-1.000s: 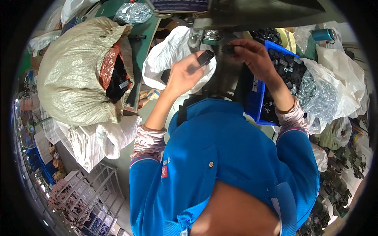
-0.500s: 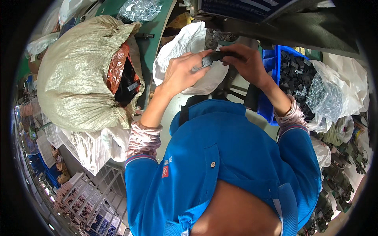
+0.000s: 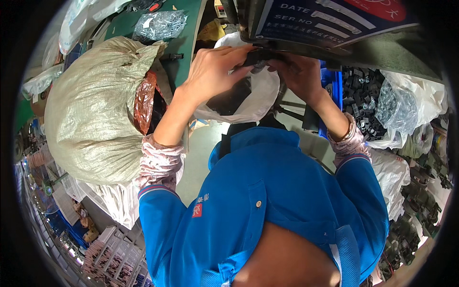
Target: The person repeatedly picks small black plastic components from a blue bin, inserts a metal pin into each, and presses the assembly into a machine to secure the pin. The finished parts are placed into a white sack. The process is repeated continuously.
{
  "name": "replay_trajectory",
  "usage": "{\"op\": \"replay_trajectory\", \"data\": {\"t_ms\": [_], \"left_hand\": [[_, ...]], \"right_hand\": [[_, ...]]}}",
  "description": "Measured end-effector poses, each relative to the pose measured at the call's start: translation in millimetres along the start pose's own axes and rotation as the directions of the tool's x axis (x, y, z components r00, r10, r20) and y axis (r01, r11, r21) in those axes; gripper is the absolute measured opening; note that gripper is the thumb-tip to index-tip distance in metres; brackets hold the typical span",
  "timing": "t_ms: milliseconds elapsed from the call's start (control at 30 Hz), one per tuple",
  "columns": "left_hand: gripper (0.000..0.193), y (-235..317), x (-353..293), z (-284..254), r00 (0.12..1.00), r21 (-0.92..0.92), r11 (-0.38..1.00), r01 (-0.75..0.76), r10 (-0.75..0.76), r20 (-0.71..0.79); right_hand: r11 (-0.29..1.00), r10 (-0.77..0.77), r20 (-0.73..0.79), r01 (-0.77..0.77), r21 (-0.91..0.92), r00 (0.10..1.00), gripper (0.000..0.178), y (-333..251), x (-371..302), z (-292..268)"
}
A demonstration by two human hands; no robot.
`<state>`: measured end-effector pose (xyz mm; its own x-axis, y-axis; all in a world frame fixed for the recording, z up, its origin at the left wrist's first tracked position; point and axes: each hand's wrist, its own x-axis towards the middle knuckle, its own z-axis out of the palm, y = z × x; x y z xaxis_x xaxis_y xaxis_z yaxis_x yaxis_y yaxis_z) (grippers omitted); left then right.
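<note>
Just under the machine's edge, both my hands are up at a small dark part (image 3: pixel 253 58), whose shape is mostly lost in shadow. My left hand (image 3: pixel 214 71) has its fingers and thumb closed about the left end of it. At the other end, my right hand (image 3: pixel 302 79) pinches with curled fingers, partly in the dark below the machine. Beneath the hands hangs a white bag (image 3: pixel 266 93) with its mouth open and dark contents inside.
A grey machine (image 3: pixel 382 60) with a blue plate overhangs the hands. To the right stands a blue bin (image 3: pixel 337 88) of black parts (image 3: pixel 356 98), with a clear plastic bag (image 3: pixel 397 107) on them. On the left bulges a large woven sack (image 3: pixel 91 115) beside a green table (image 3: pixel 184 43).
Both hands have moved up toward the machine with the dark part, which now sits in its shadow. More of the white bag's dark inside shows, and the view has shifted slightly.
</note>
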<state>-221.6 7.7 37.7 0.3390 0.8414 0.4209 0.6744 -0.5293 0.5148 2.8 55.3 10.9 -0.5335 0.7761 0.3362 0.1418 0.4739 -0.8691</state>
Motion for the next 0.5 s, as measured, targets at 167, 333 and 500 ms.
{"op": "replay_trajectory", "data": {"t_ms": [167, 333, 500], "left_hand": [[0.025, -4, 11, -3, 0.997, -0.001, 1.000, 0.004, -0.004, 0.076], [0.029, -17, 19, 5, 0.966, -0.044, 0.994, 0.102, -0.088, 0.244], [0.027, -19, 14, 8, 0.981, -0.086, 0.992, 0.089, -0.072, 0.178]], "right_hand": [[0.997, 0.078, 0.031, -0.078, -0.020, 0.996, 0.019, 1, 3, -3], [0.989, 0.148, 0.060, -0.148, -0.013, 0.987, 0.019, 5, 3, -6], [0.968, 0.232, 0.095, -0.239, 0.076, 0.968, 0.025, 27, 9, -2]]}}
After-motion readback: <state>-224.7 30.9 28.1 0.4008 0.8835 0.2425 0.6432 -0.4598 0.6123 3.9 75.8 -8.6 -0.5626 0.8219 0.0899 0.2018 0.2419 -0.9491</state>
